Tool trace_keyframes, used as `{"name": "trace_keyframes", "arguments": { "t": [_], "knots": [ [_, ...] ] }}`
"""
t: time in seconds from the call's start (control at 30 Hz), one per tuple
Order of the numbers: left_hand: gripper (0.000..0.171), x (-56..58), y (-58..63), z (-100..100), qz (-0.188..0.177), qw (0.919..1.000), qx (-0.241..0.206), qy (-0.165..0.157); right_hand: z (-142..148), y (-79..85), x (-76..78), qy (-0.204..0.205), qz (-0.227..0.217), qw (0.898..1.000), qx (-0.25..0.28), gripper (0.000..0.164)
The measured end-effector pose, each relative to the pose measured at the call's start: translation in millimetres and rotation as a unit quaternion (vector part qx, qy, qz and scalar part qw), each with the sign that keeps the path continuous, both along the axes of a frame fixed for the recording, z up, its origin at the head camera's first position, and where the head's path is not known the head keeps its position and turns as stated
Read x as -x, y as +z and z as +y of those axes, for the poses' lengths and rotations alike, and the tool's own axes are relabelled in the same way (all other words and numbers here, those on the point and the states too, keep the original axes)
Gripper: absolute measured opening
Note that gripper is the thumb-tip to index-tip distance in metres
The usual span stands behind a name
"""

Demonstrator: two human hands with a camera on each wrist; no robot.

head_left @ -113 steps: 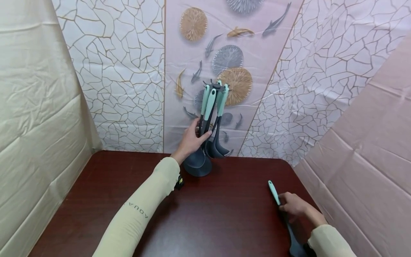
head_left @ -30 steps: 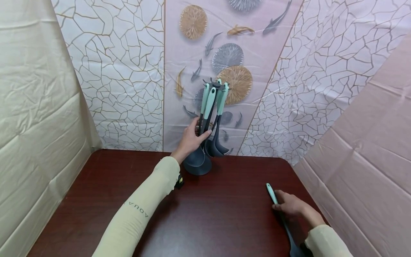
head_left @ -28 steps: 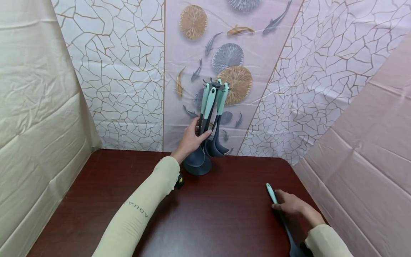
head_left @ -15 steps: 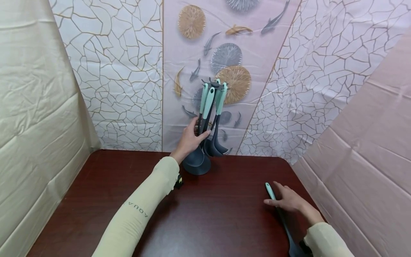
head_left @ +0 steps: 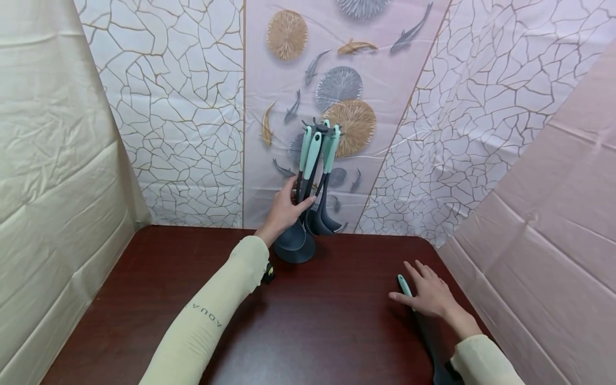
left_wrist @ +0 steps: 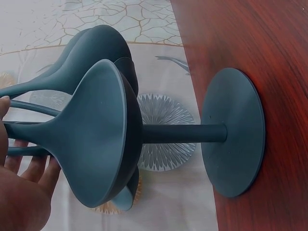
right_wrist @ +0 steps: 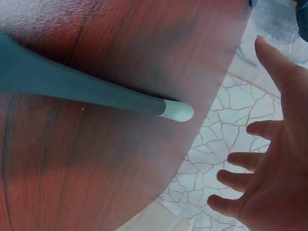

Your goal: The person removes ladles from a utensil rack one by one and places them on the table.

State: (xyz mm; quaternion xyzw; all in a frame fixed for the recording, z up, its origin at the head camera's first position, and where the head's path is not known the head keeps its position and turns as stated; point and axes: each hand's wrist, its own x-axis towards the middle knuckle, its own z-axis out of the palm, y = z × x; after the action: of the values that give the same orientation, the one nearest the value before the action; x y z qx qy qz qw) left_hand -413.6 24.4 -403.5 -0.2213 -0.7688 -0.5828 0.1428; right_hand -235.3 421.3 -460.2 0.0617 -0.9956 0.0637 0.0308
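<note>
Head view: right hand (head_left: pixel 430 294), fingers spread, hovers above the long dark-grey, plastic-looking utensil (head_left: pixel 425 338) lying on the dark-red wood-grain surface (head_left: pixel 337 331), between four and five o'clock. Likely light, stiff; grasp its mint handle (head_left: pixel 405 285).

Left wrist view: left hand (left_wrist: pixel 23 202), eight o'clock, grips hanging dark-grey utensils (left_wrist: pixel 94 134).

Right wrist view: fingers stand apart from the utensil.

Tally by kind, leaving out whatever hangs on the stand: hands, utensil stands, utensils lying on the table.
Hands: 2 (left hand, right hand)
Utensil stand: 1
Loose utensil lying on the table: 1
Total: 4
</note>
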Motion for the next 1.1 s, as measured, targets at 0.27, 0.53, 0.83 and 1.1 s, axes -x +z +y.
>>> {"name": "trace_keyframes", "arguments": {
  "t": [0.27, 0.53, 0.83, 1.1],
  "knots": [
    [0.070, 0.3, -1.7, 2, -0.004, 1.0000, 0.005, 0.002, -7, 4.2, 1.8, 0.001, 0.053, 0.997, -0.047, 0.104],
    [0.071, 1.1, -0.3, 3, 0.001, 1.0000, 0.006, 0.002, -17, 15.0, 8.0, 0.017, 0.115, 0.992, -0.055, 0.103],
    [0.071, -0.5, 1.5, 0, -0.008, 1.0000, 0.001, -0.002, -36, 23.9, 21.4, 0.022, 0.138, 0.990, -0.034, 0.102],
    [0.070, 0.1, 1.4, 0, -0.003, 1.0000, -0.007, -0.005, -55, 30.4, 31.1, 0.014, 0.154, 0.988, -0.014, 0.101]
  ]
}}
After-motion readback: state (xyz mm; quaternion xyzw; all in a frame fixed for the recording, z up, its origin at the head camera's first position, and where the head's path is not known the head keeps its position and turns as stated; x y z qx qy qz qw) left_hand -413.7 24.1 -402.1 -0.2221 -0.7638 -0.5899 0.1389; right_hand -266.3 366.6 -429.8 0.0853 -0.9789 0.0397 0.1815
